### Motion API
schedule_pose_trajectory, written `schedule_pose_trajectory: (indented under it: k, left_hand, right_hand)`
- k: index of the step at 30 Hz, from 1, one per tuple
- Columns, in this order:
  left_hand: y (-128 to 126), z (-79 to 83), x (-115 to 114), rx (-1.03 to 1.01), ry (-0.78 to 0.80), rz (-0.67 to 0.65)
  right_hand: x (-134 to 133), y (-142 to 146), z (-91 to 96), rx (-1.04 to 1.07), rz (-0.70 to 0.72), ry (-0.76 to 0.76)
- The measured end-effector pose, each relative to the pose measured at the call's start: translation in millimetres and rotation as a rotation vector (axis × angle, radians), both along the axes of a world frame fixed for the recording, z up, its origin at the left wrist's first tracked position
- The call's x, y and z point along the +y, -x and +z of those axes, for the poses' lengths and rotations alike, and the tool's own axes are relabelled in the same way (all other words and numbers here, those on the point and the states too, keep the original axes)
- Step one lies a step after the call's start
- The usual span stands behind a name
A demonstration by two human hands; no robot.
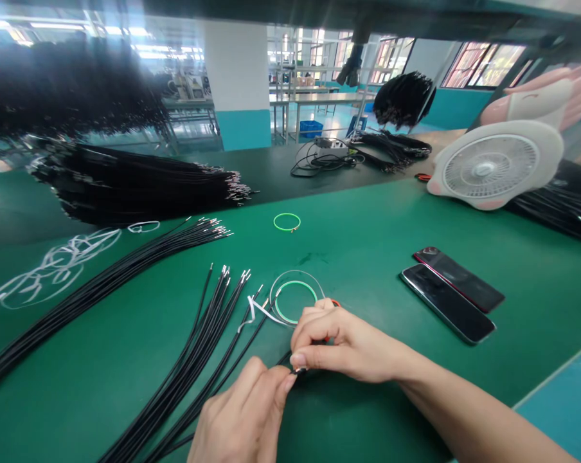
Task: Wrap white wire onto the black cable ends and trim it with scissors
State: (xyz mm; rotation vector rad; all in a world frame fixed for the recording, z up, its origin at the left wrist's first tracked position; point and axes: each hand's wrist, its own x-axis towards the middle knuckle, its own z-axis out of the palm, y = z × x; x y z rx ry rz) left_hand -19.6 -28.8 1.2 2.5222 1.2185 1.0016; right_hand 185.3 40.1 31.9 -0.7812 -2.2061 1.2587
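Fingertips of my left hand [247, 411] and my right hand [331, 344] meet low in the middle of the head view. Both are pinched on a short dark cable end [298, 371]; most of it is hidden by the fingers. Beside my left hand lies a loose bundle of black cables [194, 360] with bare silvery ends. Just past my right hand is a coil of green wire [277, 307], with a white strip [266, 311] next to it. Something red [336, 303] shows partly from behind my right hand.
A smaller green wire ring [287, 229] lies farther back. Two phones [447, 302] are on the right, below a white fan [493, 167]. More black cables [107, 270] and tangled white strips [63, 260] lie left. A thick cable pile [141, 183] and a power strip [331, 148] stand behind.
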Motion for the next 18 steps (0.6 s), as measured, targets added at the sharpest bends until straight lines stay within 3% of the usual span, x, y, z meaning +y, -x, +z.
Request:
schedule_pose_trajectory:
  k: [10,18]
  left_hand:
    - [0.2,-2.6,-0.3,-0.007,0.01,-0.005]
    - [1.9,-6.8,0.2,-0.038,0.025,-0.013]
  right_hand:
    - [-0.6,-0.3,-1.7,-0.02,0.01,-0.075]
    - [3.3,-7.1,6.1,-0.052,0.054,-0.044]
